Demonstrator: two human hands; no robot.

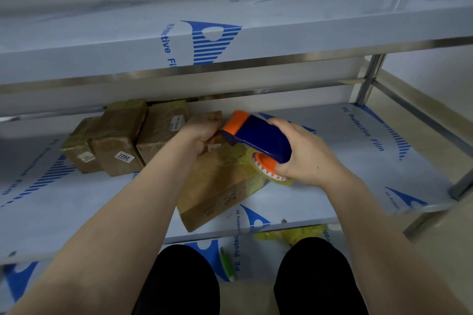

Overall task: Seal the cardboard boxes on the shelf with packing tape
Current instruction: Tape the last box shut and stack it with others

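The right grip clamped a blue-and-orange plastic tape dispenser; the left grip pinched its front end, a brown cardboard box just beneath both.

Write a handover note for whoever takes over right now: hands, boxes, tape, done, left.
Right hand grips the tape dispenser over the front box.
Left hand curls at the dispenser's orange nose; whether it pinches tape is unclear.
Front box lies askew at the shelf's front edge, some glossy tape already on it.
Rear boxes stand back left, looking taped.
Left: finish the front box's seams, then check the rest.
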